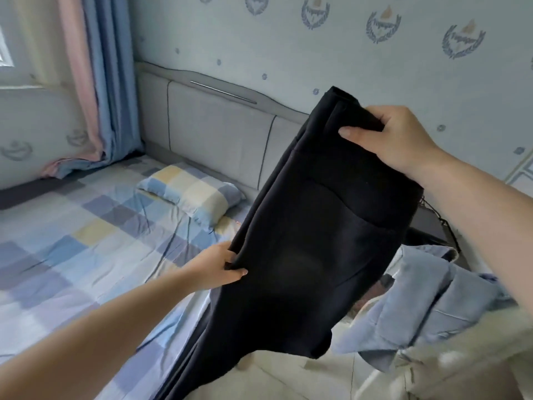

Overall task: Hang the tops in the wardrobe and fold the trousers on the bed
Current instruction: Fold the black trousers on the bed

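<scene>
Black trousers (311,226) hang in the air over the bed's right edge, their legs trailing down past the bottom of the view. My right hand (395,140) grips the upper corner of the waistband, held high. My left hand (222,267) pinches the trousers' left side edge lower down. The bed (72,241) with its blue, yellow and grey checked sheet lies to the left. A light blue top (427,310) lies crumpled at the lower right, next to a cream garment (461,362).
A checked pillow (193,192) lies near the grey padded headboard (210,134). Blue and pink curtains (95,82) hang at the far left. A dark piece of furniture with cables (429,223) stands by the wall on the right. Pale floor tiles (288,370) show below.
</scene>
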